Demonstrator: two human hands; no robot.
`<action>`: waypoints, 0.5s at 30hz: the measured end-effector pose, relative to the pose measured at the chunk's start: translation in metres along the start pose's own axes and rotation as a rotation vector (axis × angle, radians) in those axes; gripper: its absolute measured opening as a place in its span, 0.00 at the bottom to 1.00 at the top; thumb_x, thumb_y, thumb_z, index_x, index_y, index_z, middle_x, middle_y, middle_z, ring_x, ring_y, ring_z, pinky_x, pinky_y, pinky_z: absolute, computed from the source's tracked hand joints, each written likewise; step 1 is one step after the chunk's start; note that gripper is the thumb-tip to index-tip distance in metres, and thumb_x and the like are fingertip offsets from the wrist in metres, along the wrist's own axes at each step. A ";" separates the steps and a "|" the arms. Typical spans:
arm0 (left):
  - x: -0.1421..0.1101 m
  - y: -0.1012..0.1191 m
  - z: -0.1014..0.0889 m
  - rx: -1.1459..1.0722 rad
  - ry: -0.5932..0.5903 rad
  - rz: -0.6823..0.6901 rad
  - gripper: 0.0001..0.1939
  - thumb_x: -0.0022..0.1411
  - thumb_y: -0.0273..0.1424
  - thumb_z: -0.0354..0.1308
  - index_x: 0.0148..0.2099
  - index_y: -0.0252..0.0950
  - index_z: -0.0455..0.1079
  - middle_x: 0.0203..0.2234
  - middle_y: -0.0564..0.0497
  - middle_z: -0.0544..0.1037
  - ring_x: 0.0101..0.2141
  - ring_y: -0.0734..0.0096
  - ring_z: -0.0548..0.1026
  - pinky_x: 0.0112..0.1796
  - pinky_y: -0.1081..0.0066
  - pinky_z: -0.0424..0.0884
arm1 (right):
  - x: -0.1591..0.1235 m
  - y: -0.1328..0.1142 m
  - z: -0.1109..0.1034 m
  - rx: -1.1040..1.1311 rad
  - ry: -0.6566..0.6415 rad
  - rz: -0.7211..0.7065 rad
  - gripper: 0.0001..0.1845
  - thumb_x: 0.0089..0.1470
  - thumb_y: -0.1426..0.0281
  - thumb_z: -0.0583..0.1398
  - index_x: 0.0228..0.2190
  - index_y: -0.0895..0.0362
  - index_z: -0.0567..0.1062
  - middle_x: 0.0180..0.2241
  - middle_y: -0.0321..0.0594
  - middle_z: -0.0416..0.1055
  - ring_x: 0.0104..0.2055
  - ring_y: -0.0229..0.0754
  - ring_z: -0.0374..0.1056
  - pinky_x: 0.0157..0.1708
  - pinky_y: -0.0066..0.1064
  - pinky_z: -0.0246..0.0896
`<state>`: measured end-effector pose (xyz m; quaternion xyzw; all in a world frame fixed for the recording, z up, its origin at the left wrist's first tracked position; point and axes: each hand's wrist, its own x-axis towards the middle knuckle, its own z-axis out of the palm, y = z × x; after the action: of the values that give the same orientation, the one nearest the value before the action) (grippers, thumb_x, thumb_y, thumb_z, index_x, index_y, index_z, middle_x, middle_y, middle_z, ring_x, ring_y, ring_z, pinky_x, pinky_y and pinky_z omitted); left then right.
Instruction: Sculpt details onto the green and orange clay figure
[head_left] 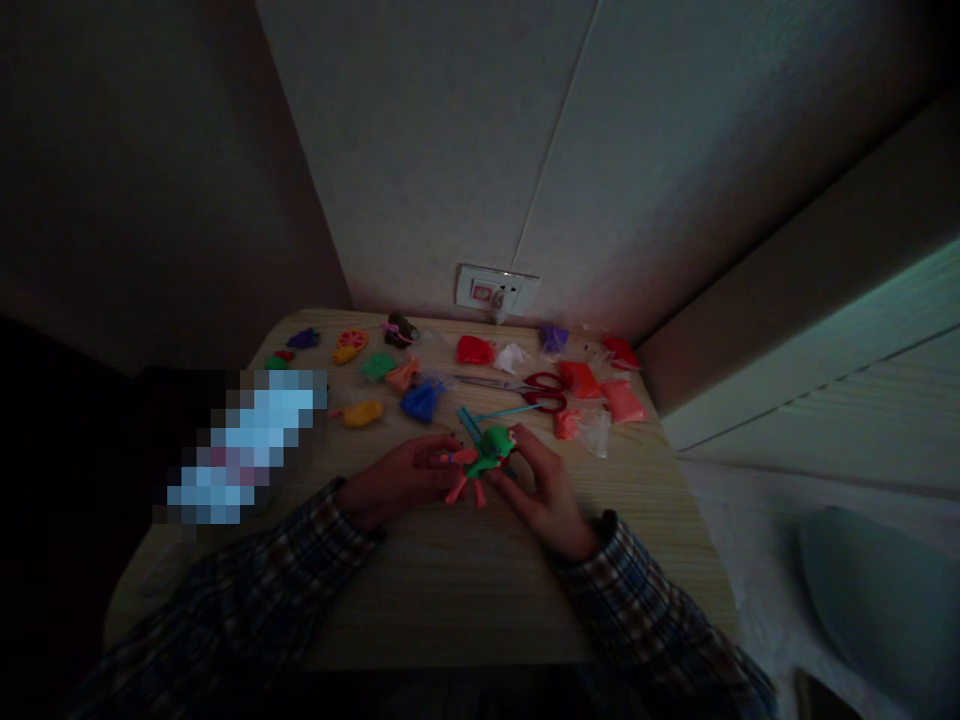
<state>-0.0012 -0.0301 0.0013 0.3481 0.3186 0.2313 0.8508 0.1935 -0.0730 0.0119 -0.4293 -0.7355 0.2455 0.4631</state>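
A small green clay figure [495, 444] with pink limbs is held above the table between my two hands. My left hand [405, 480] has its fingers closed at the figure's left side, by a pink limb. From the right, my right hand [547, 497] pinches the figure's head and body between thumb and fingers. Just behind the figure lie a blue modelling tool [469, 424] and a thin light-blue stick [510, 411]. Some fingertips are hidden behind the figure, and the scene is dim.
Red-handled scissors [544, 388] lie beyond my hands. Bags of red clay [580, 379] and a blue clay bag [421, 401] are among several colours on the wooden table [450, 610]. A blurred-out bright screen [247, 450] stands left. A wall socket [496, 290] is behind.
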 end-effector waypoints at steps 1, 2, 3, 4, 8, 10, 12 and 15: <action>0.000 0.000 0.000 -0.003 0.003 -0.005 0.26 0.41 0.33 0.76 0.41 0.33 0.70 0.28 0.52 0.80 0.25 0.75 0.73 0.28 0.75 0.64 | 0.000 0.000 0.000 -0.006 -0.005 0.003 0.02 0.58 0.70 0.59 0.33 0.53 0.69 0.29 0.37 0.67 0.32 0.43 0.65 0.32 0.33 0.61; 0.000 0.000 0.000 -0.007 0.007 -0.011 0.26 0.41 0.33 0.76 0.41 0.33 0.70 0.28 0.52 0.80 0.25 0.75 0.73 0.29 0.74 0.64 | 0.000 0.000 0.000 -0.011 -0.009 0.006 0.02 0.58 0.70 0.59 0.33 0.53 0.69 0.29 0.37 0.67 0.32 0.42 0.65 0.32 0.33 0.61; 0.000 0.000 0.000 -0.010 0.010 -0.016 0.26 0.41 0.34 0.76 0.41 0.33 0.70 0.29 0.52 0.80 0.26 0.74 0.74 0.29 0.74 0.65 | 0.000 0.000 0.000 -0.016 -0.011 0.006 0.02 0.58 0.70 0.59 0.33 0.54 0.68 0.29 0.37 0.67 0.32 0.42 0.65 0.32 0.33 0.61; 0.001 0.000 0.000 -0.011 0.012 -0.017 0.26 0.41 0.34 0.76 0.41 0.33 0.70 0.29 0.52 0.80 0.26 0.74 0.74 0.30 0.74 0.65 | 0.000 0.000 0.000 -0.019 -0.011 0.004 0.02 0.58 0.70 0.59 0.33 0.54 0.68 0.29 0.37 0.67 0.32 0.42 0.65 0.31 0.33 0.61; 0.001 -0.001 -0.001 0.015 -0.009 0.008 0.25 0.42 0.34 0.75 0.40 0.32 0.70 0.30 0.51 0.79 0.27 0.73 0.74 0.30 0.74 0.64 | 0.000 -0.001 0.000 -0.009 -0.012 -0.007 0.03 0.58 0.69 0.59 0.32 0.54 0.69 0.29 0.37 0.67 0.32 0.42 0.65 0.31 0.32 0.61; 0.001 -0.002 -0.002 0.014 -0.011 0.020 0.23 0.44 0.32 0.75 0.41 0.32 0.71 0.30 0.51 0.79 0.27 0.74 0.74 0.29 0.74 0.64 | 0.000 0.000 0.000 0.002 -0.013 0.011 0.03 0.58 0.69 0.59 0.32 0.54 0.69 0.29 0.37 0.67 0.32 0.42 0.65 0.31 0.32 0.61; 0.003 -0.003 -0.004 -0.005 -0.007 0.025 0.20 0.47 0.33 0.73 0.41 0.32 0.72 0.29 0.52 0.78 0.27 0.74 0.73 0.30 0.74 0.64 | 0.000 0.001 0.001 0.019 -0.002 0.038 0.03 0.58 0.68 0.60 0.32 0.54 0.70 0.29 0.37 0.68 0.32 0.42 0.65 0.32 0.32 0.62; 0.004 -0.004 -0.004 -0.026 -0.016 0.038 0.15 0.53 0.35 0.69 0.40 0.33 0.74 0.28 0.53 0.77 0.27 0.75 0.72 0.31 0.75 0.66 | -0.002 0.003 0.002 0.056 0.027 0.099 0.05 0.58 0.66 0.60 0.33 0.54 0.70 0.29 0.37 0.69 0.32 0.42 0.66 0.33 0.33 0.62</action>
<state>-0.0004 -0.0285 -0.0049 0.3451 0.3020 0.2487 0.8531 0.1930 -0.0728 0.0076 -0.4555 -0.6999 0.2829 0.4719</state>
